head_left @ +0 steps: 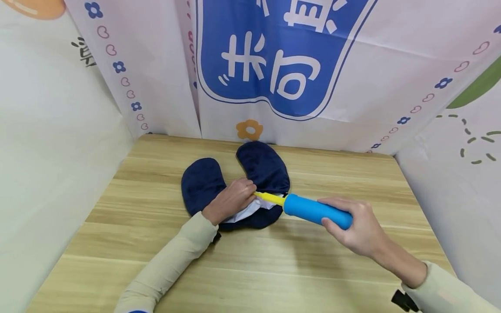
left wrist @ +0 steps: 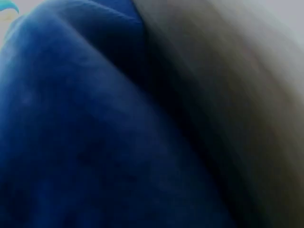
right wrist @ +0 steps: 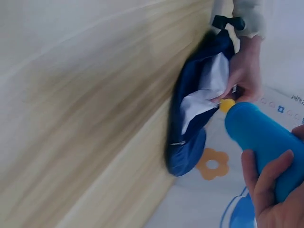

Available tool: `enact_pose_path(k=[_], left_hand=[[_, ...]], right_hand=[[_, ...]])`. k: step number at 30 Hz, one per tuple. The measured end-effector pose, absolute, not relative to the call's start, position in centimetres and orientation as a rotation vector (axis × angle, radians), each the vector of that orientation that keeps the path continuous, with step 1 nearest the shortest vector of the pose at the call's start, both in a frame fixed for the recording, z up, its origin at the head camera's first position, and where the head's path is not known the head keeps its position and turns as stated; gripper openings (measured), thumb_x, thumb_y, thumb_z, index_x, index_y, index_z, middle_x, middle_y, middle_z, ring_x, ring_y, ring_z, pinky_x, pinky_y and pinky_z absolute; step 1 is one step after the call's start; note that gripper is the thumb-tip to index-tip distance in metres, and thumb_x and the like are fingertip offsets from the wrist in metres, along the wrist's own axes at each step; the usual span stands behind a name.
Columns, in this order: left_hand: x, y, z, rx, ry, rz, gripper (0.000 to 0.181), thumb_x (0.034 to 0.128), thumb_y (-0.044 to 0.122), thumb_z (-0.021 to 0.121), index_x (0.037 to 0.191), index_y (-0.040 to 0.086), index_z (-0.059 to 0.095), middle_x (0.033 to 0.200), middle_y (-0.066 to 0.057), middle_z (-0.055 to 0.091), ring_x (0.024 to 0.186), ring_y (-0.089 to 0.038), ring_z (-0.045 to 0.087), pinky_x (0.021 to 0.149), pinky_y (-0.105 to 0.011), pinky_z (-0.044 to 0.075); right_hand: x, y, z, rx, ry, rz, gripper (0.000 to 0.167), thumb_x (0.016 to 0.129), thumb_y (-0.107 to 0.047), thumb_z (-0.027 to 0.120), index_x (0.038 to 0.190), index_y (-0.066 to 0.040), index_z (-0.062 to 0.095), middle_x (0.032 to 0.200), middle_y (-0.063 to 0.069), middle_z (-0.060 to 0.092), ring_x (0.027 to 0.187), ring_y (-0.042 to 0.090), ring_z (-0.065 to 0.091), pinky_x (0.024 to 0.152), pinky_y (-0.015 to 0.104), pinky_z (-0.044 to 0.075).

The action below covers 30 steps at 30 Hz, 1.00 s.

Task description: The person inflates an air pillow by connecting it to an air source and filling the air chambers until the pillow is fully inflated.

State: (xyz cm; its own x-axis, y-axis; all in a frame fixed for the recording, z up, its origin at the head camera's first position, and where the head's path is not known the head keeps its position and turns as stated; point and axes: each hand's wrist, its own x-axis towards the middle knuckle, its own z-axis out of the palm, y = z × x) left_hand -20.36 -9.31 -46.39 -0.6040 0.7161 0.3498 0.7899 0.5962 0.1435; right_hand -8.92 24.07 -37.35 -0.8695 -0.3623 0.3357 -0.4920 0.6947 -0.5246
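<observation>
A navy U-shaped neck pillow (head_left: pixel 264 167) lies on the table, its cover parted along the near side, where a white inner lining (head_left: pixel 247 212) shows. My left hand (head_left: pixel 232 199) bends over the pillow and pinches its inner part at the tip of a yellow nozzle (head_left: pixel 272 198); the exact pinched spot is hidden. That nozzle belongs to a blue hand pump (head_left: pixel 307 210), whose rear end my right hand (head_left: pixel 362 226) grips. In the right wrist view, fingers wrap the pump (right wrist: pixel 261 130). Blurred navy fabric (left wrist: pixel 85 133) fills much of the left wrist view.
The wooden table (head_left: pixel 156 252) meets a printed cloth backdrop (head_left: pixel 344 130) just behind the pillow. White side walls stand at left (head_left: pixel 58 130) and right (head_left: pixel 450 187). Dark straps sit at both sleeves.
</observation>
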Motion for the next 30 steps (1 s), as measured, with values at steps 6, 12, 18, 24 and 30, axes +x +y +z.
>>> enact_pose_path(k=[6, 12, 18, 24, 30], left_hand=[[-20.6, -10.3, -46.0, -1.335, -2.573, -0.423, 0.025, 0.0985, 0.01, 0.072, 0.076, 0.013, 0.062, 0.071, 0.003, 0.052, 0.067, -0.012, 0.047, 0.065, -0.024, 0.045], [-19.1, -11.7, -45.1, -1.22, -2.605, -0.552, 0.023, 0.096, 0.018, 0.077, 0.077, 0.016, 0.064, 0.069, 0.006, 0.047, 0.063, -0.006, 0.038, 0.059, -0.02, 0.036], [-15.2, -11.4, -43.7, -1.027, -2.523, -0.943, 0.007, 0.0945, 0.014, 0.078, 0.096, 0.007, 0.081, 0.085, -0.001, 0.076, 0.071, -0.007, 0.066, 0.065, -0.022, 0.058], [-12.0, -9.4, -43.1, -0.668, -2.756, -1.886, 0.032, 0.1022, 0.019, 0.069, 0.126, -0.002, 0.072, 0.11, -0.01, 0.081, 0.096, -0.013, 0.078, 0.085, -0.029, 0.064], [-11.6, -8.1, -44.8, -0.414, -2.508, -2.73, 0.049, 0.1118, 0.013, 0.05, 0.152, -0.013, 0.041, 0.148, -0.029, 0.059, 0.138, -0.034, 0.061, 0.114, -0.041, 0.051]], right_hand=[[-9.0, 24.9, -37.6, 0.669, -2.786, 1.003, 0.042, 0.088, -0.018, 0.083, 0.129, -0.015, 0.076, 0.124, 0.012, 0.077, 0.098, 0.027, 0.075, 0.072, 0.029, 0.058], [-8.6, 25.1, -37.9, 0.579, -2.869, 1.051, 0.047, 0.089, -0.028, 0.086, 0.132, -0.016, 0.074, 0.127, 0.012, 0.076, 0.098, 0.025, 0.073, 0.071, 0.028, 0.056], [-7.4, 24.7, -37.9, 0.456, -2.901, 1.108, 0.047, 0.092, -0.033, 0.083, 0.135, -0.016, 0.072, 0.128, 0.014, 0.075, 0.097, 0.027, 0.072, 0.068, 0.027, 0.056], [-6.5, 24.0, -37.6, 0.341, -2.885, 1.133, 0.046, 0.092, -0.035, 0.084, 0.133, -0.018, 0.074, 0.128, 0.015, 0.075, 0.098, 0.028, 0.071, 0.068, 0.028, 0.054], [-5.7, 23.1, -38.0, 0.32, -2.849, 1.183, 0.043, 0.092, -0.032, 0.084, 0.131, -0.015, 0.075, 0.127, 0.016, 0.076, 0.099, 0.029, 0.072, 0.068, 0.027, 0.056]])
